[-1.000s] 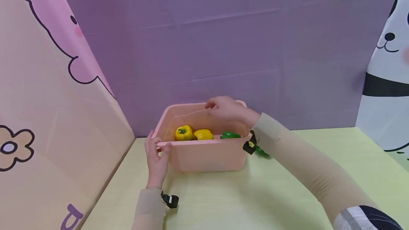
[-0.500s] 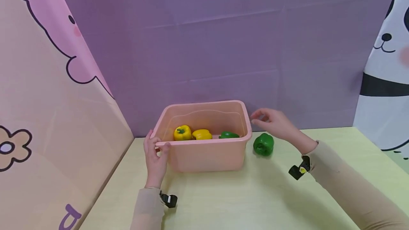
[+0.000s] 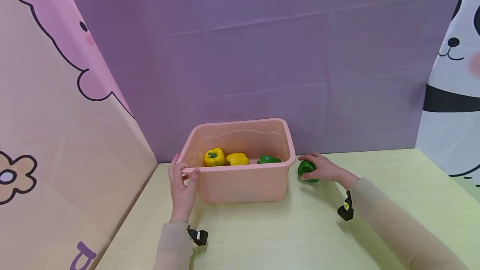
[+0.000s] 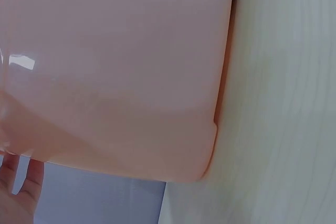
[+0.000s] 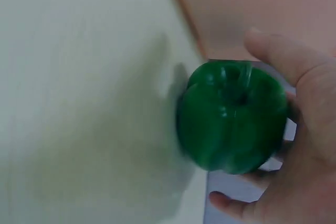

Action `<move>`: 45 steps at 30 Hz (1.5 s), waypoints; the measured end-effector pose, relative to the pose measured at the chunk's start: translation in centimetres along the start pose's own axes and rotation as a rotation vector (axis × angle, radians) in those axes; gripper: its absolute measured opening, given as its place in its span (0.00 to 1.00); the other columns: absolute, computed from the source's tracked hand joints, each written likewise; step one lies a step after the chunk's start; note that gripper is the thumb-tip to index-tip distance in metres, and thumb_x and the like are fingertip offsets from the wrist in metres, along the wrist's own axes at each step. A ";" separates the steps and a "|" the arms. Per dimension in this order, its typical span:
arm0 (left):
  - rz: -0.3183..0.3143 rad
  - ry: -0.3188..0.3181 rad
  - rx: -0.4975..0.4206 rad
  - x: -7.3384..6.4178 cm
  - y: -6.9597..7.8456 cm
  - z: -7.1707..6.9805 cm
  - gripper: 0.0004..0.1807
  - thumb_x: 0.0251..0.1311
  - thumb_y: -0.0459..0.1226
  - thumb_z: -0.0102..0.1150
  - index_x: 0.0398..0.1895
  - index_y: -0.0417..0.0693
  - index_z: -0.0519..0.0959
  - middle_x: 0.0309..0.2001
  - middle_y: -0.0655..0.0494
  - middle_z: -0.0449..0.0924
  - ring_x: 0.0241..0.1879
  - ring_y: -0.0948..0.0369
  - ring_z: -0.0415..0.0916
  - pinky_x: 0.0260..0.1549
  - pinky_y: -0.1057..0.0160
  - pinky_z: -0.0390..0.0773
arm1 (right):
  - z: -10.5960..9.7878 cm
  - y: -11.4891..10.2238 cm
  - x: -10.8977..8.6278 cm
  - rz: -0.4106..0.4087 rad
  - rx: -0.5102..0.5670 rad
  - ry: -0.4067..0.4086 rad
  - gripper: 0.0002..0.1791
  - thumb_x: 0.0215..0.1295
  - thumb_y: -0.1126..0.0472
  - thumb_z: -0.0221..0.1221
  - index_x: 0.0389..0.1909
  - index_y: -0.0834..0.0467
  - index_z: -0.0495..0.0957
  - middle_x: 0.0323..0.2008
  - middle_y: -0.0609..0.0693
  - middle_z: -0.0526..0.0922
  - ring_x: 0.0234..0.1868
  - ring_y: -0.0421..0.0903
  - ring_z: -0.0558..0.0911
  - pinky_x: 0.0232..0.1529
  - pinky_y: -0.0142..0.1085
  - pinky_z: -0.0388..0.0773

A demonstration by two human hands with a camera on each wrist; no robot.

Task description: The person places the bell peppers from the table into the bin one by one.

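My left hand (image 3: 183,191) grips the left front corner of a pink plastic bin (image 3: 243,182), thumb at the front rim and fingers along the left side. In the left wrist view the fingers (image 4: 34,179) show at the bin's edge. To the right of the bin, my right hand (image 3: 323,168) curls its fingers and thumb round a green bell pepper (image 5: 231,119) at the table. The right wrist view shows fingers behind the pepper and the thumb near its stem end. Inside the bin lie two yellow bell peppers (image 3: 215,157) and another green pepper (image 3: 268,159), partly hidden by the front wall.
The bin stands on a pale wood table (image 3: 255,236), near a purple backdrop (image 3: 240,53). A cartoon-printed panel (image 3: 67,136) rises on the left, and a panda-print panel (image 3: 446,128) stands on the right.
My right hand has moved from above the bin out to the right, then down round the green bell pepper beside it. The left hand keeps its place at the bin's corner.
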State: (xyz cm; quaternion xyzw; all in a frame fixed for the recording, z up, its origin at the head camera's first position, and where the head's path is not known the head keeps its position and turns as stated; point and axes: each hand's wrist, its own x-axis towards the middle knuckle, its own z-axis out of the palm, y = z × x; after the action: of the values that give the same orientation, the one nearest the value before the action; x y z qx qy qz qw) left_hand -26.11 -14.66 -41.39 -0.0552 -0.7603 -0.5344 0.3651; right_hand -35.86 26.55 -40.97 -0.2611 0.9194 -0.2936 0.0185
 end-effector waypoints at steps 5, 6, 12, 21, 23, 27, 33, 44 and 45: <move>-0.007 0.001 -0.002 -0.2 1.5 0.0 0.12 0.66 0.34 0.56 0.43 0.39 0.64 0.72 0.39 0.48 0.69 0.42 0.53 0.50 0.47 0.64 | 1.4 0.8 0.8 0.065 -0.039 0.065 0.33 0.45 0.57 0.75 0.53 0.61 0.73 0.49 0.66 0.71 0.48 0.60 0.73 0.47 0.54 0.74; -0.004 0.002 -0.006 0.0 0.9 0.1 0.12 0.66 0.34 0.57 0.43 0.39 0.64 0.73 0.39 0.48 0.69 0.42 0.53 0.50 0.48 0.64 | 1.6 0.9 1.0 0.073 -0.050 0.086 0.32 0.44 0.57 0.76 0.51 0.60 0.74 0.48 0.65 0.72 0.47 0.60 0.74 0.47 0.54 0.74; 0.017 0.005 -0.003 0.4 -1.5 0.1 0.13 0.65 0.37 0.58 0.44 0.43 0.65 0.74 0.49 0.49 0.69 0.46 0.54 0.49 0.52 0.64 | 2.2 0.3 0.8 0.100 -0.059 0.122 0.31 0.44 0.60 0.76 0.50 0.60 0.74 0.48 0.66 0.71 0.48 0.62 0.73 0.48 0.56 0.74; 0.027 0.003 0.006 0.2 -1.7 0.1 0.14 0.66 0.42 0.58 0.43 0.46 0.65 0.74 0.52 0.49 0.69 0.47 0.55 0.49 0.50 0.65 | 2.9 0.8 0.6 0.131 -0.057 0.145 0.32 0.44 0.59 0.76 0.51 0.58 0.74 0.48 0.65 0.69 0.47 0.59 0.73 0.48 0.55 0.74; 0.030 0.004 0.005 0.2 -1.7 0.1 0.14 0.66 0.41 0.58 0.43 0.45 0.65 0.74 0.52 0.49 0.69 0.47 0.54 0.49 0.50 0.65 | 3.0 0.8 0.6 0.119 -0.063 0.161 0.32 0.44 0.59 0.76 0.51 0.58 0.74 0.47 0.65 0.69 0.47 0.59 0.73 0.48 0.55 0.74; 0.026 0.011 0.004 0.3 -1.6 0.2 0.13 0.65 0.39 0.59 0.43 0.45 0.65 0.74 0.51 0.49 0.69 0.46 0.54 0.49 0.49 0.66 | 3.0 0.6 0.3 0.091 -0.085 0.189 0.32 0.43 0.59 0.76 0.51 0.58 0.74 0.45 0.65 0.69 0.45 0.60 0.74 0.46 0.55 0.75; 0.010 0.006 -0.006 0.1 -0.1 0.1 0.13 0.65 0.35 0.58 0.43 0.40 0.64 0.73 0.45 0.49 0.69 0.44 0.54 0.50 0.48 0.65 | 3.1 0.6 -0.2 0.096 -0.094 0.196 0.32 0.43 0.59 0.76 0.50 0.57 0.74 0.44 0.65 0.69 0.44 0.59 0.75 0.45 0.55 0.75; 0.032 0.005 -0.034 -0.4 2.8 0.0 0.12 0.64 0.31 0.57 0.41 0.36 0.64 0.72 0.37 0.49 0.68 0.43 0.54 0.48 0.53 0.65 | 2.8 0.9 -1.4 0.099 -0.068 0.180 0.32 0.43 0.58 0.76 0.51 0.57 0.74 0.43 0.62 0.70 0.45 0.58 0.73 0.44 0.53 0.75; 0.033 0.007 -0.034 -0.3 2.8 0.0 0.12 0.64 0.31 0.57 0.41 0.36 0.64 0.72 0.37 0.50 0.68 0.43 0.54 0.48 0.53 0.65 | 2.7 1.0 -1.4 0.099 -0.061 0.177 0.32 0.43 0.58 0.76 0.51 0.57 0.74 0.43 0.62 0.70 0.45 0.58 0.73 0.44 0.54 0.75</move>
State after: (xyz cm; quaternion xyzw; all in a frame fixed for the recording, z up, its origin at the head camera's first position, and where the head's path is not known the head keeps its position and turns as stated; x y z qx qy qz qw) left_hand -24.53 -13.34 -39.43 -0.0721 -0.7487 -0.5414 0.3757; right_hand -34.58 26.52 -43.87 -0.1886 0.9378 -0.2859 -0.0562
